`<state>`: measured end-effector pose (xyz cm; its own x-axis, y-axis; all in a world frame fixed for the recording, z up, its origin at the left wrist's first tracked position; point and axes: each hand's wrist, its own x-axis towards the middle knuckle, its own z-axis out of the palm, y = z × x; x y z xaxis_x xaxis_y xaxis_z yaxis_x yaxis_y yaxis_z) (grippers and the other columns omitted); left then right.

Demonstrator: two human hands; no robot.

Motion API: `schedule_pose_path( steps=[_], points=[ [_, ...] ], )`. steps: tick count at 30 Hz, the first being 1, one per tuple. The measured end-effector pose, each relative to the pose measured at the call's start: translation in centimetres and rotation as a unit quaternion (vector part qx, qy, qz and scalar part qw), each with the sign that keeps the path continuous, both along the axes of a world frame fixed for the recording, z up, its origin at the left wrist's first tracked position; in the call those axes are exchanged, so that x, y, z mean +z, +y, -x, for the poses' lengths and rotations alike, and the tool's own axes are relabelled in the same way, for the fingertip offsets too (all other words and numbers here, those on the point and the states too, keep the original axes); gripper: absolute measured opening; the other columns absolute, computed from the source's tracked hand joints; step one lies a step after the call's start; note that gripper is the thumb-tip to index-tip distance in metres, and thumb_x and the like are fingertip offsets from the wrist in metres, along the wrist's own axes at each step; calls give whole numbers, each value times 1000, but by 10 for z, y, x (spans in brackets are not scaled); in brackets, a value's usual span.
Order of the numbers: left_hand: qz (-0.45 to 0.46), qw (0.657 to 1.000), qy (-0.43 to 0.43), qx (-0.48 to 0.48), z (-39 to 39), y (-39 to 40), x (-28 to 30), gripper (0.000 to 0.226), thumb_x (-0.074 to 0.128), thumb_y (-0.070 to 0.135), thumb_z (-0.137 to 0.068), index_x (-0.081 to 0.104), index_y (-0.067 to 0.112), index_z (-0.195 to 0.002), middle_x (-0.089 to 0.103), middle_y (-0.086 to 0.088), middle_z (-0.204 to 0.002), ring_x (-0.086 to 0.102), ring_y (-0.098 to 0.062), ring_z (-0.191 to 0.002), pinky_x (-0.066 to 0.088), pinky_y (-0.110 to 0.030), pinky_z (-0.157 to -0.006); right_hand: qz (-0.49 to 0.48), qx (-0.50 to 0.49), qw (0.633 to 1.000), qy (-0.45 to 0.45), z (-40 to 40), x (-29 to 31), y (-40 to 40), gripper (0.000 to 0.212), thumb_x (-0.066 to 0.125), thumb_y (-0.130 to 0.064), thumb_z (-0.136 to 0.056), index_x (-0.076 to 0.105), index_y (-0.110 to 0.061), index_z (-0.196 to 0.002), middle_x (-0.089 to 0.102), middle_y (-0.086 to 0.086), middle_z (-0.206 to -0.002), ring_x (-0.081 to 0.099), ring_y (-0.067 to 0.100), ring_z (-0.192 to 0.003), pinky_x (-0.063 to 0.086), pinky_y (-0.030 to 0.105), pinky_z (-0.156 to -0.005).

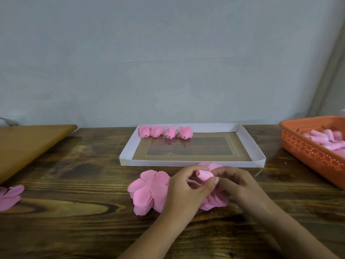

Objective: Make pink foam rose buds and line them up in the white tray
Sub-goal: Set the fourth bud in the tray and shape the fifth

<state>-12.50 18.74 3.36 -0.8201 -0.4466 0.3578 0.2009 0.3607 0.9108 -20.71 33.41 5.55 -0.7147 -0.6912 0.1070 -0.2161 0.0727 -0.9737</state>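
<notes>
Both hands, left hand point(183, 186) & right hand point(236, 186), curl fingers point(211, 182) round a rolled pink bud point(204, 174), long axis tilted up-left. White tray point(188, 163) lies just beyond fingers, w/ four finished buds point(165, 132) along far wall; right hand slightly nearer the free slot.

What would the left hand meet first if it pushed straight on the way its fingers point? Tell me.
Likely the right hand: the left hand points right, both pinching the rolled pink petal between them.
</notes>
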Motion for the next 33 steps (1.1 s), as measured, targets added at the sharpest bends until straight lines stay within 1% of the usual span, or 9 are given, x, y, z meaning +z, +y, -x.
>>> schedule_pose_path(
  steps=[3, 6, 8, 13, 16, 21, 24, 29, 33],
  points=[
    [20, 1000, 11, 19, 0, -2, 0, 19, 83, 29, -83, 78, 31, -101, 75, 17, -94, 69, -7, -91, 57, -20, -73, 22, -6, 998, 51, -10, 1, 0, 31, 51, -27, -81, 75, -35, -99, 75, -9, -98, 69, 7, -93, 49, 21, -74],
    [33, 999, 11, 36, 1, 0, -1, 16, 85, 32, -81, 76, 33, -94, 71, 21, -91, 68, -2, -88, 54, -15, -69, 58, -15, 994, 95, -18, 0, -1, 27, 56, -28, -86, 71, -39, -106, 73, -11, -103, 69, 6, -94, 54, 18, -74],
    [65, 997, 16, 44, 1, 1, -2, 15, 85, 32, -80, 74, 33, -91, 67, 21, -89, 66, 1, -85, 51, -11, -66, 79, -31, 991, 104, -22, -1, -2, 22, 68, -33, -87, 72, -36, -108, 73, -9, -100, 71, 10, -89, 56, 20, -70],
    [117, 993, 14, 21, -1, 7, -1, 30, 77, 47, -80, 69, 38, -106, 60, 20, -93, 63, 0, -83, 55, -18, -65, 110, -64, 981, 145, -22, -3, -5, 24, 74, -5, -88, 77, -26, -99, 73, -2, -106, 72, 26, -87, 62, 43, -65],
    [146, 988, 24, 43, -1, 9, 2, 44, 67, 61, -76, 74, 35, -111, 59, 24, -91, 61, 2, -85, 51, -15, -71, 163, -82, 978, 106, -21, 2, -3, 15, 71, -18, -87, 79, -29, -93, 77, 3, -96, 75, 24, -85, 63, 38, -63],
    [170, 984, -20, 43, 0, -7, -1, 32, 73, 33, -90, 65, 35, -121, 61, 25, -110, 57, 10, -102, 46, -7, -82, 162, -218, 961, 43, -1, 1, 2, 19, 68, -23, -91, 79, -36, -82, 77, -1, -83, 73, 15, -71, 60, 26, -58],
    [213, 973, -66, 64, 1, -10, -3, 36, 67, 26, -94, 62, 32, -129, 61, 23, -120, 56, 4, -110, 46, -14, -96, 162, -224, 960, 43, 3, -1, 3, 21, 66, -26, -93, 79, -37, -80, 77, -4, -85, 71, 9, -75, 60, 23, -60],
    [283, 951, -108, 57, -1, -8, -5, 27, 56, 25, -96, 64, 24, -122, 66, 13, -109, 58, -4, -102, 49, -24, -90, 151, -222, 962, 52, 5, -7, 0, 25, 65, -22, -94, 78, -40, -82, 77, -5, -85, 71, 7, -74, 60, 24, -61],
    [310, 941, -127, 46, 1, -9, -6, 31, 52, 25, -100, 70, 29, -124, 65, 9, -130, 54, -10, -122, 40, -26, -101, 143, -220, 963, 65, 7, -10, 0, 27, 65, -23, -96, 77, -44, -84, 77, -6, -86, 71, 7, -78, 61, 24, -63]
  ],
)
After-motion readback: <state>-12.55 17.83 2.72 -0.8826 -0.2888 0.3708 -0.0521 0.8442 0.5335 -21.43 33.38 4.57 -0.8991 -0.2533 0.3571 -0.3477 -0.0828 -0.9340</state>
